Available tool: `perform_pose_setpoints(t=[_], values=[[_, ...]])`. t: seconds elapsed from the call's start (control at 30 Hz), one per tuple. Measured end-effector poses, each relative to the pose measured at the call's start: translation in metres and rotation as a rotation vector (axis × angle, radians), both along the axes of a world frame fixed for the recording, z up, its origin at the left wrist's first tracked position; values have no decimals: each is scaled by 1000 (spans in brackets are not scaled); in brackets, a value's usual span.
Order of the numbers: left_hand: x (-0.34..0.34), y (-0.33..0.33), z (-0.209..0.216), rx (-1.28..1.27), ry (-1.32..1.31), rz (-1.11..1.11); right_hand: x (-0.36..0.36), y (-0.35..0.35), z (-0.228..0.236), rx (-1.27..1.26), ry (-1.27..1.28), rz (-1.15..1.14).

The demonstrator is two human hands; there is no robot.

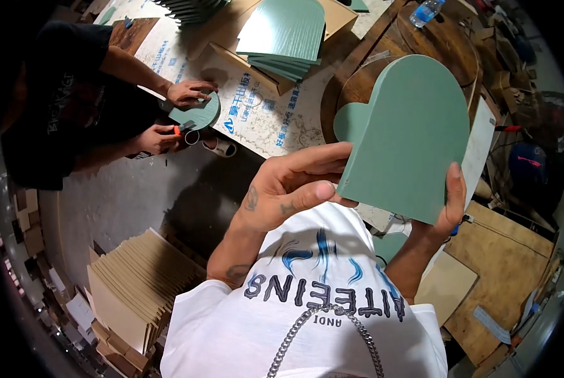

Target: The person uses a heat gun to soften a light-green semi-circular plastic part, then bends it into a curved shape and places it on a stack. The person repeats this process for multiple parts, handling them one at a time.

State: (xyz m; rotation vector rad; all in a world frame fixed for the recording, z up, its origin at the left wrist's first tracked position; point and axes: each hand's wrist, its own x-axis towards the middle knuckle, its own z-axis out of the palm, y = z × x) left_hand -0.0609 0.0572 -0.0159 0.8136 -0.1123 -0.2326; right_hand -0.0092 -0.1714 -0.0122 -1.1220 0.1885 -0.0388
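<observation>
A green panel [414, 138] with a rounded top and a straight lower edge is held up tilted in front of my chest. My right hand [453, 198] grips its lower right side, thumb on the edge and the other fingers hidden behind. At the lower left corner is my left hand [294, 183], its fingers reaching behind the panel's edge and its thumb beside the corner. Partly covered by the panel, another rounded green piece [350, 123] lies on the round wooden boards [339, 91].
Across the table [263, 120], another person's hands [190, 94] work on a green piece [200, 113] with an orange-and-black tool. A stack of green panels [282, 31] sits in a cardboard box. A bottle [425, 12] lies far right. Tan boards [137, 283] stand at lower left.
</observation>
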Motion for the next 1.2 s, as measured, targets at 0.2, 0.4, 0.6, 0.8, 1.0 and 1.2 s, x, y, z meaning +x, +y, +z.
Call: perform_pose_setpoints(t=[0.2,0.4,0.6,0.8,1.0,1.2], values=[[-7,-8,17,202,-19,121,-9,10,8,-200,-10,-195],[-11,-14,5,659,-277,532,-15,14,-2,9,141,-106],[-15,-9,10,699,-353,641,-19,28,-10,387,530,212],[-16,-1,13,470,-301,440,-24,50,-13,467,601,347],[-16,7,34,763,-568,384,-31,72,-31,534,524,609],[-17,10,41,750,-688,437,-33,81,-24,662,486,843]])
